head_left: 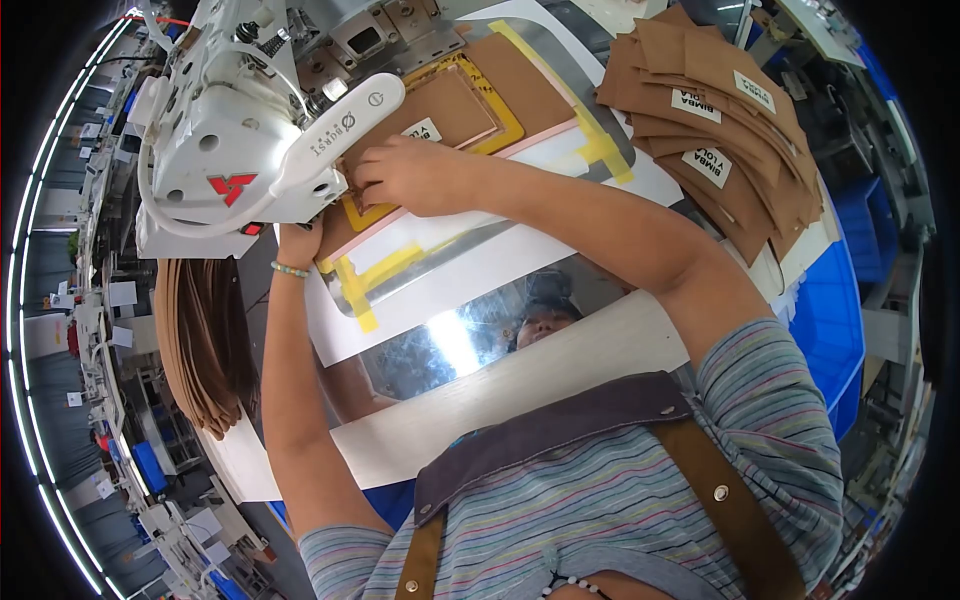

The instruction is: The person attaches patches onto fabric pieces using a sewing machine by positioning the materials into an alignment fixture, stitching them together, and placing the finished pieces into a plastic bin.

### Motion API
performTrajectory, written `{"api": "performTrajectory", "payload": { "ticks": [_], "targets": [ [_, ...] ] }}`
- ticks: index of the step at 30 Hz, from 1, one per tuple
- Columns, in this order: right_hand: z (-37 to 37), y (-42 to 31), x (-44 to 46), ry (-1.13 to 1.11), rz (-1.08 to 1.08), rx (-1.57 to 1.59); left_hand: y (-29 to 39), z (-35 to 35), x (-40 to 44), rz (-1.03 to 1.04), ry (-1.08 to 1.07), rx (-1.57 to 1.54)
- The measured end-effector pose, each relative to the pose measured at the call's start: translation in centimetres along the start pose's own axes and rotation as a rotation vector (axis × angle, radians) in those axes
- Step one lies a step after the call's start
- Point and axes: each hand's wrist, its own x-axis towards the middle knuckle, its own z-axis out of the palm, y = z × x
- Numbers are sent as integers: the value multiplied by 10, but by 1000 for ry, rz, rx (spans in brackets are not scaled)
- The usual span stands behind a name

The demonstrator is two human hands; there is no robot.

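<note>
A brown panel (452, 98) lay flat and slantwise inside a yellow frame (508, 129), its white label (424, 131), printed in black, partly hidden; the frame, dark marks along its border, sat amid a wider brown surface (540, 88).

Strip lights (10, 330) run in long, bright lines along the far left. Beside them, a dark grey-blue wall (50, 205) shows curtain-like folds. Cluttered workbenches (185, 515) line that side, their smaller equipment indistinct. Blue bins (838, 320) stand at right. The visible floor (290, 552) is grey.
</note>
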Motion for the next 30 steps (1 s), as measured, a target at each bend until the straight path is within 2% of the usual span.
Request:
{"api": "performTrajectory", "payload": {
  "ticks": [3, 5, 9, 12, 23, 30],
  "targets": [
    [5, 7, -4, 65, 35, 110, 45, 0, 15, -46, -106, -173],
    [5, 8, -4, 68, 44, 123, 52, 2, 20, -50, -139, -146],
    [3, 3, -4, 65, 81, 143, 103, -7, 39, 157, -141, 53],
    [2, 5, -4, 56, 130, 190, 97, -3, 42, 244, -110, 272],
    [-4, -1, -1, 17, 143, 109, 44, 4, 32, 4, -162, -126],
    [0, 9, 8, -19, 128, 100, -19, 8, 22, 126, -223, 158]
  ]
}}
